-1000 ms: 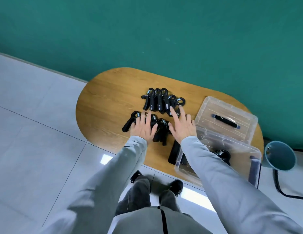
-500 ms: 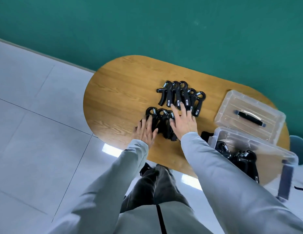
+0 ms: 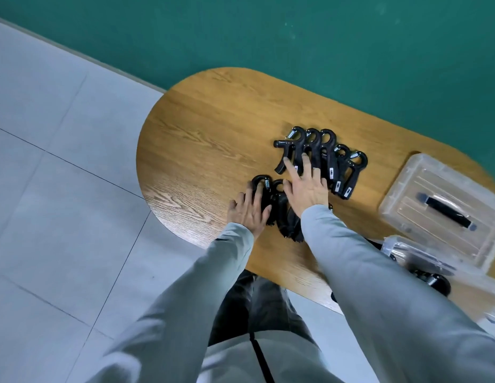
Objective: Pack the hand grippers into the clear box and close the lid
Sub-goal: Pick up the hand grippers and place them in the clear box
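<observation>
Two rows of black hand grippers lie on the oval wooden table (image 3: pixel 199 139). The far row (image 3: pixel 332 158) has several side by side; the near row (image 3: pixel 282 214) sits closer to me. My left hand (image 3: pixel 247 211) lies flat on the leftmost gripper of the near row, fingers apart. My right hand (image 3: pixel 307 185) is spread flat, fingertips touching the far row. The clear box (image 3: pixel 415 254) stands at the lower right, partly hidden by my right sleeve, with a black gripper (image 3: pixel 437 283) inside. Its clear lid (image 3: pixel 423 189) with a black handle lies beyond the box.
A green wall runs behind the table. Grey tiled floor spreads to the left and below the table's rounded left end. My legs and dark trousers stand against the near table edge.
My right hand has slid forward from the near row onto the far row. My left hand stays on the near row's left end. The view has swung, pushing box and lid toward the right edge.
</observation>
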{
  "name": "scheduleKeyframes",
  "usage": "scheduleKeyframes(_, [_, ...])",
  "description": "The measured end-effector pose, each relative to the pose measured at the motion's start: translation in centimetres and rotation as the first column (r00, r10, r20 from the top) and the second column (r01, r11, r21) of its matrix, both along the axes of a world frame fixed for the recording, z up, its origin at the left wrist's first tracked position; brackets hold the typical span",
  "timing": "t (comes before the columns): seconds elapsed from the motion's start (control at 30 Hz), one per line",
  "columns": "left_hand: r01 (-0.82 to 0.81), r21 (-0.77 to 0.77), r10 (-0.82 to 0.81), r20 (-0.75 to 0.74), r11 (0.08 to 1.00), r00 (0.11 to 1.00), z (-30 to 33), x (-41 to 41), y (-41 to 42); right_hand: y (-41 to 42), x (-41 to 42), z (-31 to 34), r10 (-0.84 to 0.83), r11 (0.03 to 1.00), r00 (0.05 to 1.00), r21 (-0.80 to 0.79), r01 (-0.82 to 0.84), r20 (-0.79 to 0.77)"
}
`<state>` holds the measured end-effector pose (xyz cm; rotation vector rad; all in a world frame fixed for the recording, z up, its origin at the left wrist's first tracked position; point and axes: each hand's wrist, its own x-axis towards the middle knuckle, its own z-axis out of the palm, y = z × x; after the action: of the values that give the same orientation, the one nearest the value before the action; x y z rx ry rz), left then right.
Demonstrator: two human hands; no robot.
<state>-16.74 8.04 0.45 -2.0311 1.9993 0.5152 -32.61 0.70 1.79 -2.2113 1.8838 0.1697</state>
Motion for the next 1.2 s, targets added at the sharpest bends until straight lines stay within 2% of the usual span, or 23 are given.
scheduleKeyframes(0.37, [-0.05, 0.052, 0.053, -0.07, 0.997, 0.996, -4.4, -0.1, -1.6, -5.2, 1.7, -4.7, -0.011, 1.0, 0.998, -0.009, 0.01, -0.067])
scheduleKeyframes(0.63, [-0.079, 0.018, 0.081, -0.109, 0.997, 0.991, -6.1, 0.3, -1.5, -6.8, 2.9, -6.9, 0.026, 1.0, 0.995, 0.012, -0.025, -0.093])
scheduleKeyframes(0.97, [-0.073, -0.029, 0.069, -0.106, 0.997, 0.992, -6.8, 0.4, -1.6, -7.1, 4.1, -7.7, -0.065, 0.994, 0.994, 0.078, 0.072, -0.089])
scheduleKeyframes(1.2, [-0.047, -0.043, 0.041, -0.115, 0.998, 0.993, -7.0, 0.9, -1.5, -7.2, 4.7, -8.0, -0.111, 0.992, 0.992, 0.058, 0.115, -0.058])
